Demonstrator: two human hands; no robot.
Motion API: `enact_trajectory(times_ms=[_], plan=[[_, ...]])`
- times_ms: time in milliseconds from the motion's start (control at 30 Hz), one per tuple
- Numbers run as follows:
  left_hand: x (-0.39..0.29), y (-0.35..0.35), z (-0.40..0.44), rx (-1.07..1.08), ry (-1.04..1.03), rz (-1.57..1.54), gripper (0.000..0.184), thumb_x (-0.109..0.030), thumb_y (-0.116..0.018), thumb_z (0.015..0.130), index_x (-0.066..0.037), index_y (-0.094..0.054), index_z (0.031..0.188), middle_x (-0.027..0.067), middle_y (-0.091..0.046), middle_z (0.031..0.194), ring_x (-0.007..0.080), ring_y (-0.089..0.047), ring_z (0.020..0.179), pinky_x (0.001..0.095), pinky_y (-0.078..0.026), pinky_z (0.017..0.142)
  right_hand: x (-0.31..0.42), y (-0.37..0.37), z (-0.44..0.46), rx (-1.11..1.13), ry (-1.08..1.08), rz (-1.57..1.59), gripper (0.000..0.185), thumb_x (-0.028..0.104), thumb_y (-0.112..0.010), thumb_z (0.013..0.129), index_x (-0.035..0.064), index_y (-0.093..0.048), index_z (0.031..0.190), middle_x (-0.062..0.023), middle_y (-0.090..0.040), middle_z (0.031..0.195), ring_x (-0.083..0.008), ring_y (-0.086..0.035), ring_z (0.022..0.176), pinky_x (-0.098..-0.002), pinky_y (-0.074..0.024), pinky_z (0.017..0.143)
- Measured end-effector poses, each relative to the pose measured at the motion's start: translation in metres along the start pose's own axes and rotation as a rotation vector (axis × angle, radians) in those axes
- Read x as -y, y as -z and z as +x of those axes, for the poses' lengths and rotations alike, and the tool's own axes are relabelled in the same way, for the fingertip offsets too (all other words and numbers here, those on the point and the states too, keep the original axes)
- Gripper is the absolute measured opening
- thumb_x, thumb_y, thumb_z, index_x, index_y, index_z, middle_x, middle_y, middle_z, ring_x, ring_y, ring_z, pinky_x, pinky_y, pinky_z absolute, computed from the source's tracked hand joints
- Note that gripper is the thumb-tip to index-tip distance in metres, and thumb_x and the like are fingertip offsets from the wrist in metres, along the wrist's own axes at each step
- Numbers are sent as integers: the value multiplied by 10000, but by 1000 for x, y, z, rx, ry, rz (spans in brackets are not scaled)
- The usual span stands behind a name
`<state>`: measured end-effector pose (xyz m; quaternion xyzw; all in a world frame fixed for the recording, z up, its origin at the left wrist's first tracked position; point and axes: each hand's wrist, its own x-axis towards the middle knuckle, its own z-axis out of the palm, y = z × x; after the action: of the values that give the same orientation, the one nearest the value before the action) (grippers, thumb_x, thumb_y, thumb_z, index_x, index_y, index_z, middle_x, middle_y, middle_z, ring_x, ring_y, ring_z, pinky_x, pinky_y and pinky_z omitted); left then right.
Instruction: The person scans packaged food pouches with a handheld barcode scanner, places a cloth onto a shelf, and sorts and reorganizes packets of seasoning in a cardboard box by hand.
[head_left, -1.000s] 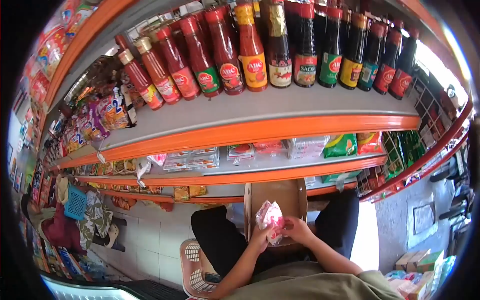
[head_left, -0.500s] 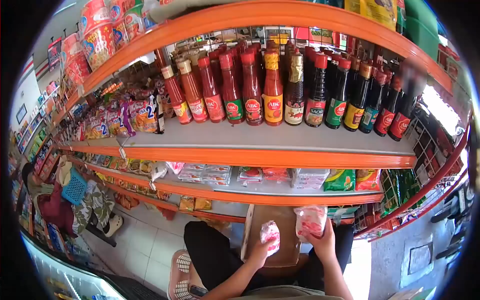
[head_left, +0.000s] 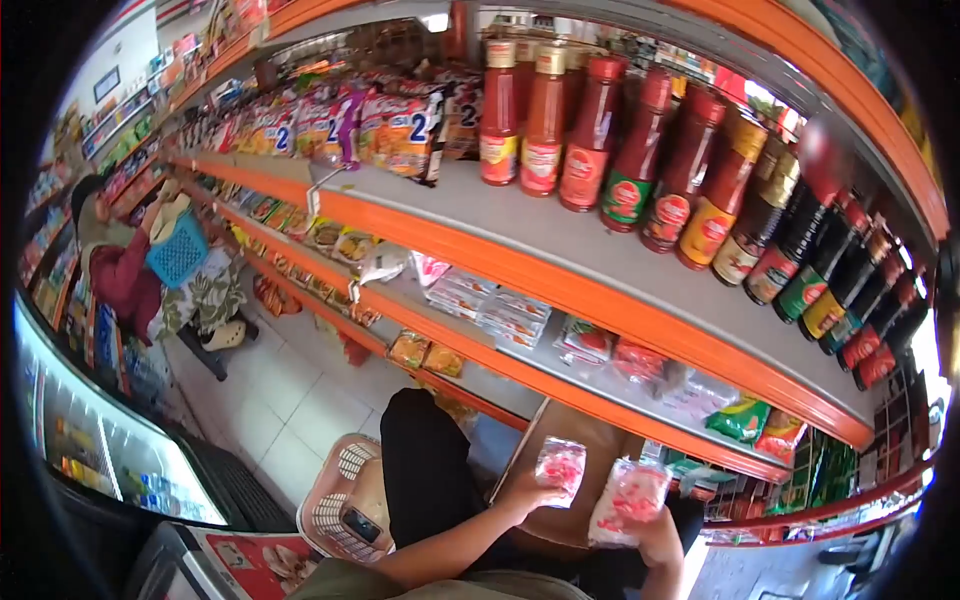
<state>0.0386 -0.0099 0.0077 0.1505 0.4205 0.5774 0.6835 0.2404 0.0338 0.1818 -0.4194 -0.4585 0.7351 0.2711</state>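
My left hand (head_left: 530, 498) is closed round a small clear packet with red and white contents (head_left: 561, 470). To its right, my right hand (head_left: 650, 532) grips a larger packet of similar red and white look (head_left: 628, 500). Both packets are held apart, above an open cardboard box (head_left: 575, 440) that stands between my knees, against the lower shelves. What the box holds, if anything, cannot be made out.
Orange-edged shelves (head_left: 480, 245) carry sauce bottles (head_left: 583, 140) and noodle packs (head_left: 400, 130). A pink basket (head_left: 322, 492) with a phone (head_left: 360, 523) stands at my left. Another person (head_left: 118, 270) with a blue basket (head_left: 178, 250) sits at far left.
First both hands were at one packet; then my right hand held a larger one out to the right. Now the view has swung left, and both hands still hold their packets.
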Motion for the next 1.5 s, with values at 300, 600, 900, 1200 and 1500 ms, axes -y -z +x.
enact_trajectory(times_ms=[300,600,900,1200,1500], plan=[[2,-19,-4,13,-140,358,430,-114,-713,716,-23,-533,1096,86,-627,1000,187,-608,894,333,-477,799,17,14,-20,169,-159,-962,356,354,-710,705,69,-662,912,-131,-661,830,-241,-639,784,-318,-490,719],[2,-4,-7,43,-288,796,693,-168,-649,810,-60,-279,1386,180,-445,1301,236,-462,1169,328,-385,953,-35,23,16,216,-272,-171,512,65,-774,649,25,-556,1111,-53,-634,1003,-164,-604,903,-302,-475,811],[-80,-60,-20,337,288,-428,353,-245,-609,857,-33,-552,1133,66,-603,1061,168,-597,938,309,-453,867,-3,-21,-1,89,-26,-260,479,27,-733,684,2,-535,1119,-68,-621,1008,-172,-580,930,-311,-461,835],[-39,-47,0,77,262,-291,357,-257,-627,834,-65,-553,1127,73,-629,1001,186,-627,892,347,-509,802,-77,-6,31,-69,-109,-338,394,128,-722,746,-10,-546,1070,-71,-629,933,-148,-601,832,-273,-512,698],[-80,-52,13,-110,-61,-308,367,-225,-607,850,-44,-516,1158,70,-615,1001,186,-625,877,340,-514,767,-66,-43,38,-143,-128,7,244,26,-607,817,13,-556,1055,-48,-614,948,-102,-581,830,-237,-485,710]])
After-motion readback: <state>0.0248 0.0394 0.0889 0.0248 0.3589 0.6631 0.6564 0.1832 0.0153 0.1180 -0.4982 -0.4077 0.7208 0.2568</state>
